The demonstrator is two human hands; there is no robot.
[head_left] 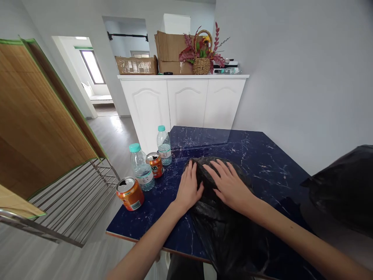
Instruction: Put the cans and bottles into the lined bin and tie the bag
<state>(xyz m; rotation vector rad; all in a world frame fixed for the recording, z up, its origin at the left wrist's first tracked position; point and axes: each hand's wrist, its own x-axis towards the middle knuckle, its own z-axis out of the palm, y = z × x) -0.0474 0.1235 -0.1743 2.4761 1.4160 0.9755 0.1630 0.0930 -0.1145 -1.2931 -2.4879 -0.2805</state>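
Bare forearms [154, 243] reach in from five and seven o'clock, nearest the camera. Under them spreads a dark blue table [262, 167] with white marbled veins, filling the lower middle of the view. Beyond it, at twelve o'clock, a white cabinet [186, 95] stands against the wall. At nine o'clock a brown mat [43, 116] with green edging hangs over a metal rack [75, 198].

A crumpled black bag [212, 229] lies on the table at six o'clock, its lower part draping towards the near edge. The left hand [188, 188] rests on its left side, open, fingers stretched forward and thumb apart. The right hand [231, 186] lies on its upper right, open, with fingers spread. Another black bag-like bundle [345, 190] sits at four o'clock.

On the cabinet top, at twelve o'clock, are cardboard boxes [136, 65], then a wicker basket [201, 66] of red leaves and flowers in front of the taller box.

At eight o'clock, left of the hands, two clear bottles [144, 173] with teal caps stand upright on the table, partly filled. Two orange cans [130, 194], shorter than the bottles, stand upright beside them, their tops opened.
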